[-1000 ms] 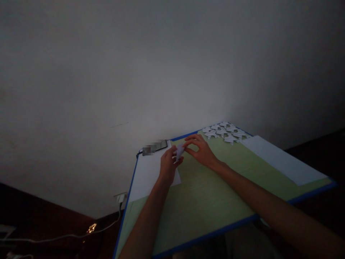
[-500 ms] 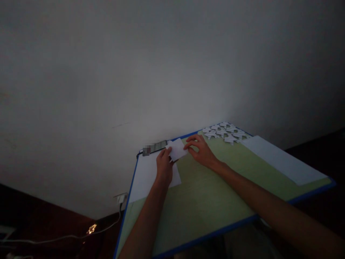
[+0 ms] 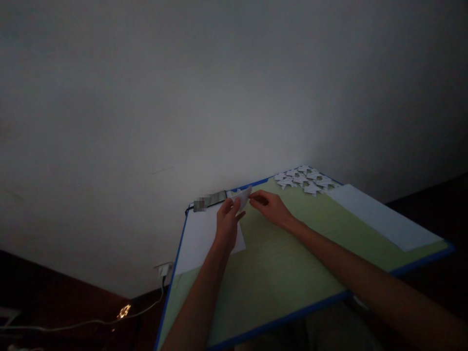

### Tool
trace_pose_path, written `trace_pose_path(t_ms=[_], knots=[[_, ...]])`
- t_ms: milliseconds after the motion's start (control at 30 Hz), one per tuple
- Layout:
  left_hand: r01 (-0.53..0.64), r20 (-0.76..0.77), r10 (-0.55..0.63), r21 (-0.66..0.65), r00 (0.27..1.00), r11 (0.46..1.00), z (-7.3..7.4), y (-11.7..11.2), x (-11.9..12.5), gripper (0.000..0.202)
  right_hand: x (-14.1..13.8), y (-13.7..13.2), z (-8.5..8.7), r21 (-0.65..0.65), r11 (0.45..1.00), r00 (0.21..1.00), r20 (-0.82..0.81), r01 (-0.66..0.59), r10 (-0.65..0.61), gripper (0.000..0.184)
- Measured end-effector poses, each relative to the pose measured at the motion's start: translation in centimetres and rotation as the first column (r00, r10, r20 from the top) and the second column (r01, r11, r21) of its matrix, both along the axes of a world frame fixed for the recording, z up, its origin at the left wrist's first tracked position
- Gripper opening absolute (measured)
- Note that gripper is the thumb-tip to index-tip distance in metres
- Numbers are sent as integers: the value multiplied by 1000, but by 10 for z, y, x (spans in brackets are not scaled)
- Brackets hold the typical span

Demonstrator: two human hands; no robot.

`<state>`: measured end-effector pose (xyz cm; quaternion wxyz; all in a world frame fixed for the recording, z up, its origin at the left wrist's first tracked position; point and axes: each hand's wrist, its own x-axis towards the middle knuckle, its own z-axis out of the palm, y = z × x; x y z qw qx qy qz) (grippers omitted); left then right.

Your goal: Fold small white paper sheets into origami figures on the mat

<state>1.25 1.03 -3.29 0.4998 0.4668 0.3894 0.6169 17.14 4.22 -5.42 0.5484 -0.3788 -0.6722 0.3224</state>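
Note:
My left hand (image 3: 227,223) grips a small piece of white paper (image 3: 243,196) between thumb and fingers, above the far left part of the table. The paper is tilted and looks narrow from here, as if turned or folded over. At its right edge, the closed fingertips of my right hand (image 3: 269,207) pinch or touch it. Under my left hand lies a larger white sheet (image 3: 195,243). Several white folded paper shapes (image 3: 302,180) with pointed ends are grouped at the far right corner.
The light green table (image 3: 278,273) has a blue edge and stands against a grey wall (image 3: 234,97). A dark phone-like device (image 3: 216,197) rests at the back left. Another white sheet (image 3: 383,214) lies along the right side. A plug with a cable (image 3: 164,269) is at the wall.
The small paper has gone from facing me broadly to a narrow, tilted shape. My left hand has shifted slightly right, and the right hand's fingers have closed in and lowered a little.

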Motion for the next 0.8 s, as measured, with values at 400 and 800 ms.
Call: trace_pose_path(t_ms=[400,800], knots=[[-2,-61,4,23,998,1000,-5,4,-3,38,1,5,1,-144,985,974,-218,-90,57,38],[-103,-35,102,-37,994,994,-4,4,-7,39,6,7,1,-99,994,998,-15,54,-55,25]])
